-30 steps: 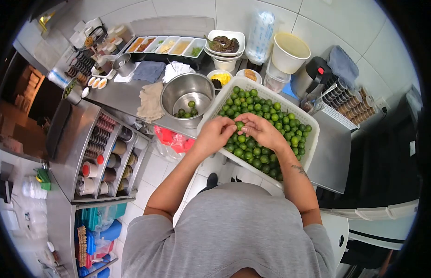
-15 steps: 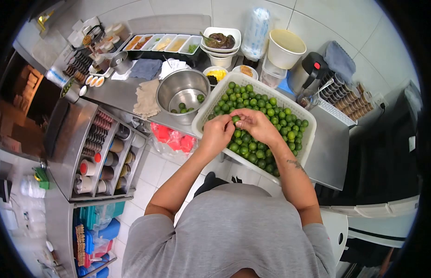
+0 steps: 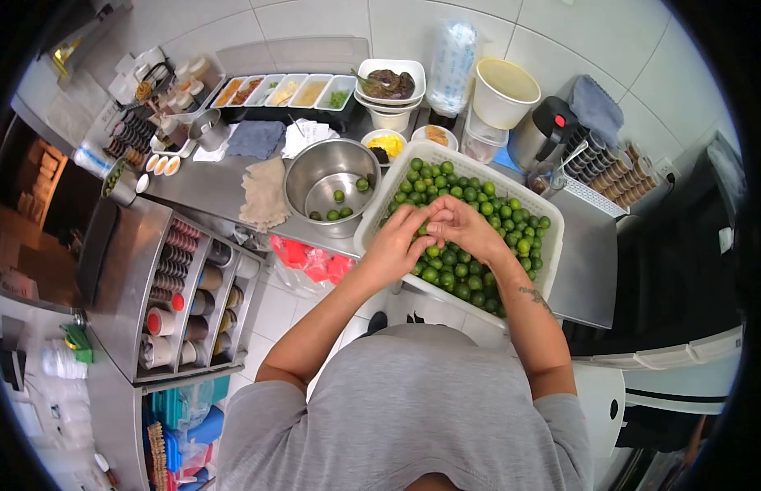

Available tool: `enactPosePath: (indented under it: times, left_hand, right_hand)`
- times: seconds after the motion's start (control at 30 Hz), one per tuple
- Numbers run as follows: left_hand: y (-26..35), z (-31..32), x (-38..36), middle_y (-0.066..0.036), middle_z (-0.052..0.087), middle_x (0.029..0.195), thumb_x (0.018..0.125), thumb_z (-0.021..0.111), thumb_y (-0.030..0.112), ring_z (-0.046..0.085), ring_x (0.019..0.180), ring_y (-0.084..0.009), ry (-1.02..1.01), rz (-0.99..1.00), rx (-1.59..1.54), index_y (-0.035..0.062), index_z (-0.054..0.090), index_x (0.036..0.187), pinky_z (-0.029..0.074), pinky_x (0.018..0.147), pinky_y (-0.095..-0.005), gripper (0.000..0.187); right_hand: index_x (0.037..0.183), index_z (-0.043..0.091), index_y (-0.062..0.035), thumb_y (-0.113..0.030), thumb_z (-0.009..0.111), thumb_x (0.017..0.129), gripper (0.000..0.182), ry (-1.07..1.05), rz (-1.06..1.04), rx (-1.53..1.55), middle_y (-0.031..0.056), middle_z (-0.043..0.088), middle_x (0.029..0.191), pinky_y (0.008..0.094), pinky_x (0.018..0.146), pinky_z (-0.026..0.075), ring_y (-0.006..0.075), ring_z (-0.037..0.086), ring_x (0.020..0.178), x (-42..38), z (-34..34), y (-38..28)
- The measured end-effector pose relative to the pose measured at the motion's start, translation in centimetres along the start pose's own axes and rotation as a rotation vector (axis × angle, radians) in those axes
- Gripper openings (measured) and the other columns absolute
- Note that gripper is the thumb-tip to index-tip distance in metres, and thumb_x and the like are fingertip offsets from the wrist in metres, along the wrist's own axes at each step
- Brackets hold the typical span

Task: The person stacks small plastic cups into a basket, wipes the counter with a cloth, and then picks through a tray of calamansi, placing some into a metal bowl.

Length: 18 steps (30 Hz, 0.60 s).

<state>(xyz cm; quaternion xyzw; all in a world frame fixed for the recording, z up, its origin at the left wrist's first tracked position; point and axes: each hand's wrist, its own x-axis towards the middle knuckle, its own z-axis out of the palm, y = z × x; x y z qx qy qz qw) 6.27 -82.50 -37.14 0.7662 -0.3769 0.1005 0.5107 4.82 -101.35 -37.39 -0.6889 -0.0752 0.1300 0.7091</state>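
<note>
A white perforated basket [image 3: 552, 245] full of green limes [image 3: 470, 192] stands on the counter in front of me. Over its near left part my two hands meet, fingertips together. My left hand [image 3: 399, 247] is closed with thumb and fingers curled around a lime [image 3: 422, 230], of which only a bit of green shows. My right hand [image 3: 464, 229] pinches at the same spot, its fingertips against the left ones. The fingers hide most of what is between them. Left of the basket sits a steel pot [image 3: 323, 151] with several limes [image 3: 338, 196] on its bottom.
Behind the pot is a row of topping trays [image 3: 286, 92]. Stacked bowls [image 3: 388, 84], a white tub [image 3: 505, 92] and a steel jug [image 3: 544, 135] line the wall. A beige cloth [image 3: 264, 195] lies beside the pot. A shelf of cups [image 3: 192, 290] stands lower left.
The view has shifted slightly. My hands have closed closer together, covering the lime that showed between them. Limes in the pot lie differently, one nearer its middle.
</note>
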Motion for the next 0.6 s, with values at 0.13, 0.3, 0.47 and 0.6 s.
enactPosePath:
  times: [0.13,0.3,0.47,0.6]
  left_hand:
    - [-1.6,-1.9,0.1,-0.015,0.057,0.094,0.083,0.062,0.005,0.058,0.078,-0.0271,0.036,-0.101,0.047,-0.0003,0.059,0.106,0.047,0.067,-0.0343,0.024]
    - [-4.7,-7.6,1.0,-0.014,0.059,0.097,0.083,0.062,0.010,0.057,0.091,-0.0308,0.219,-0.043,0.520,0.0019,0.062,0.106,0.044,0.082,-0.0404,0.025]
    - [-3.9,-8.3,0.9,-0.012,0.061,0.101,0.084,0.063,0.013,0.058,0.091,-0.0265,0.252,-0.155,0.397,0.0023,0.063,0.109,0.046,0.083,-0.0374,0.027]
    - [-3.3,-6.3,1.3,-0.008,0.062,0.107,0.088,0.062,0.015,0.062,0.089,-0.0188,0.035,-0.392,-0.098,0.0051,0.063,0.110,0.049,0.075,-0.0290,0.024]
  right_hand:
    - [0.104,0.057,-0.0036,-0.010,0.062,0.089,0.017,0.073,0.034,-0.284,0.0065,0.063,0.080,0.0283,0.063,0.049,0.0154,0.062,0.075,1.8,-0.9,-1.2]
    - [0.110,0.059,-0.0084,0.002,0.061,0.077,0.035,0.416,-0.291,-1.431,0.0144,0.051,0.101,0.0422,0.080,0.049,0.0336,0.053,0.100,4.8,-4.8,-0.4]
    - [0.115,0.053,-0.0061,0.000,0.062,0.079,0.038,0.464,-0.360,-1.403,0.0117,0.053,0.105,0.0393,0.081,0.049,0.0297,0.053,0.104,5.7,-6.3,1.4]
    - [0.119,0.048,-0.0054,-0.010,0.065,0.085,0.039,0.340,-0.082,-0.456,0.0089,0.053,0.117,0.0388,0.086,0.049,0.0253,0.052,0.113,4.4,-5.9,2.2]
